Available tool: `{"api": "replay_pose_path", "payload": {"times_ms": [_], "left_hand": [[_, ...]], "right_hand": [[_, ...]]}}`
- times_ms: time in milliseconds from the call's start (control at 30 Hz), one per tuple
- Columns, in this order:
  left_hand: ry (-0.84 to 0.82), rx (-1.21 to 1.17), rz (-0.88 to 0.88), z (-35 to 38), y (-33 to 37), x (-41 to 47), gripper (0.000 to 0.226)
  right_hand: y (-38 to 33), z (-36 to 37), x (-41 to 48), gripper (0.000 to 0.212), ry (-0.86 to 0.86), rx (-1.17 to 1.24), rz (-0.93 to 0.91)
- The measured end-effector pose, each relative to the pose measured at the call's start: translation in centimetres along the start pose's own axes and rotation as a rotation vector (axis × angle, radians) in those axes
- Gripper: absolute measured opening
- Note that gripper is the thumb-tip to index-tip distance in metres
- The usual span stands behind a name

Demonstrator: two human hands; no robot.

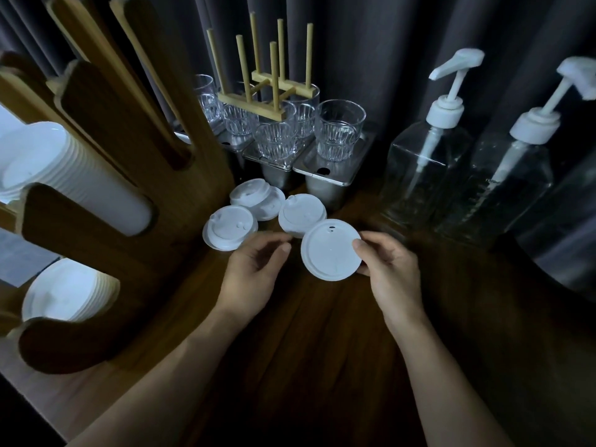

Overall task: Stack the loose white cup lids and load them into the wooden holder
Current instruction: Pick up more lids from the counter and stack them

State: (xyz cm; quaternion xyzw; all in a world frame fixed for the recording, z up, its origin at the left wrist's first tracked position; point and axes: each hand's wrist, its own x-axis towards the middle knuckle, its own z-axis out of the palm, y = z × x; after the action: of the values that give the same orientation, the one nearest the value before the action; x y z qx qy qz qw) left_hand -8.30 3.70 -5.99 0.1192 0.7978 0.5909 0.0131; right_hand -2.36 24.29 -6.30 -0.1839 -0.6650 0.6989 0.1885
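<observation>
White lid [331, 250] is being pinched at its rim by the right grip [392, 269], over the bench [322, 350]. Left grip [254, 269] is being held loosely curled, empty, just beside it. Loose lids [230, 227] are lying behind, near the wooden holder [200, 188] at left.

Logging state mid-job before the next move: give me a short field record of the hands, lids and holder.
right hand: pinches the held lid by its right edge
left hand: fingers loosely curled, holds nothing, just left of the held lid
loose lids: three spots on the table behind the hands; the rear one looks like two overlapping
wooden holder: at left, two slots hold lid stacks
behind: glasses, pump bottles
</observation>
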Motion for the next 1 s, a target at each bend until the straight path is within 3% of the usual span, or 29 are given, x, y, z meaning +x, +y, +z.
{"api": "replay_pose_path", "payload": {"times_ms": [167,367,500,833,1000], "left_hand": [[0.047,0.326,0.183,1.0,0.2,2.1,0.034],[0.02,0.447,0.132,2.5,0.5,4.5,0.07],[-0.02,0.492,0.086,3.1,0.8,5.3,0.082],[0.009,0.451,0.171,2.8,0.3,4.0,0.069],[0.057,0.307,0.188,1.9,0.1,2.6,0.071]], "right_hand": [[0.4,-0.2,0.3,0.02,0.112,-0.009,-0.016],[0.7,-0.2,0.1,0.021,0.133,-0.038,-0.015],[0.9,-0.3,0.2,0.018,0.141,-0.038,-0.003],[1.2,-0.4,0.5,0.012,0.146,-0.034,-0.002],[1.2,-0.5,0.6,0.012,0.221,-0.044,-0.025]]}}
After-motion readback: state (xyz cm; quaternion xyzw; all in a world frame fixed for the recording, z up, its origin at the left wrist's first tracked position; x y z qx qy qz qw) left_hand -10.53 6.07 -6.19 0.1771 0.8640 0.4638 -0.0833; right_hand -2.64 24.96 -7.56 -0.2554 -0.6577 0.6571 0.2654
